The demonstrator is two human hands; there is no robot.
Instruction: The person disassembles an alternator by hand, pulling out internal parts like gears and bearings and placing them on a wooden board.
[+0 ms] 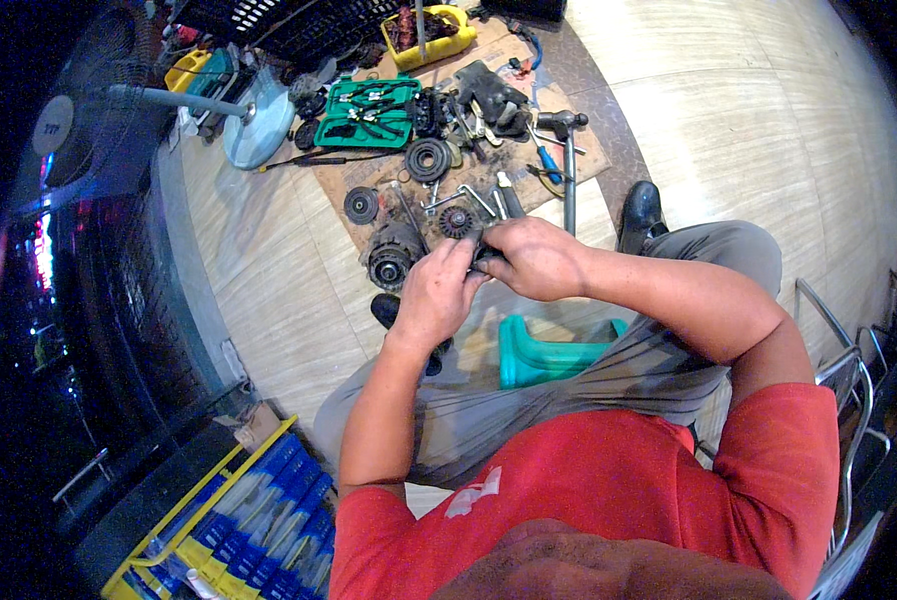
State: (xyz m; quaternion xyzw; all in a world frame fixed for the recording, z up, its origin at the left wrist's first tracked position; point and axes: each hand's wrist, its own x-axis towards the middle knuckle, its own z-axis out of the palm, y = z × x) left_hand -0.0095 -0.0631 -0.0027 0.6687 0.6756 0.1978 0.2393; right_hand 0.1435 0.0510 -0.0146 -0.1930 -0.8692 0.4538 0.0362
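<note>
My left hand [437, 292] and my right hand [537, 258] meet in front of me, both with fingers closed around a small dark part. The fingers cover most of it, so its kind cannot be made out. Just beyond them is a round finned rotor [456, 222]. Left of my left hand stands a dark, greasy motor-like housing [397, 255], with a black pulley [361, 204] behind it. Bent metal wrenches [476, 199] lie past the rotor. Farther off is a larger black grooved pulley [428, 160]. A hammer [570, 170] lies beyond my right hand.
Stained cardboard [339, 185] carries the parts, a green tool case [371, 112], blue-handled pliers [549, 165] and a dark rag [491, 92]. Behind is a yellow bin [439, 48]. A standing fan [252, 115] is far left, a green stool [554, 352] near my legs, metal chairs [854, 380] right.
</note>
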